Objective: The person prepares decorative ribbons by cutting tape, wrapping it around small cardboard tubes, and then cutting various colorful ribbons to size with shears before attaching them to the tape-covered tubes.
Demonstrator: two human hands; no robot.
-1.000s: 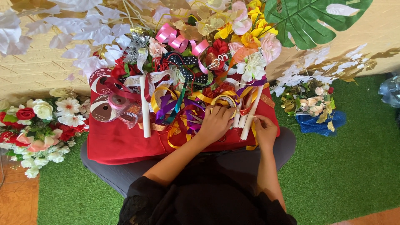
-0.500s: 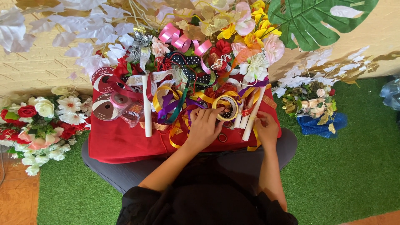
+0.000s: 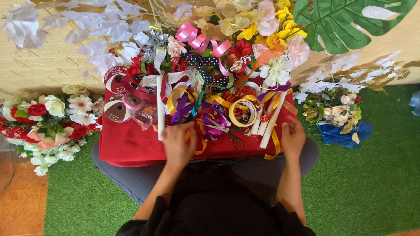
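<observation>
Now the left hand [image 3: 178, 146], fingers spread, presses on tangled ribbons [image 3: 205, 118] near the front edge of the red tray [image 3: 127, 146], while the right hand [image 3: 292, 139], fingers loosely together, touches a yellow ribbon [image 3: 274, 146] beside 2 white rolls [image 3: 270, 124] near the tray's right corner.

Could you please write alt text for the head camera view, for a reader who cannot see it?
Seen from above, a seated person's left hand and right hand rest on a red tray heaped with coloured ribbons, a yellow tape roll and scissors. Artificial flowers lie on green turf at both sides.
</observation>
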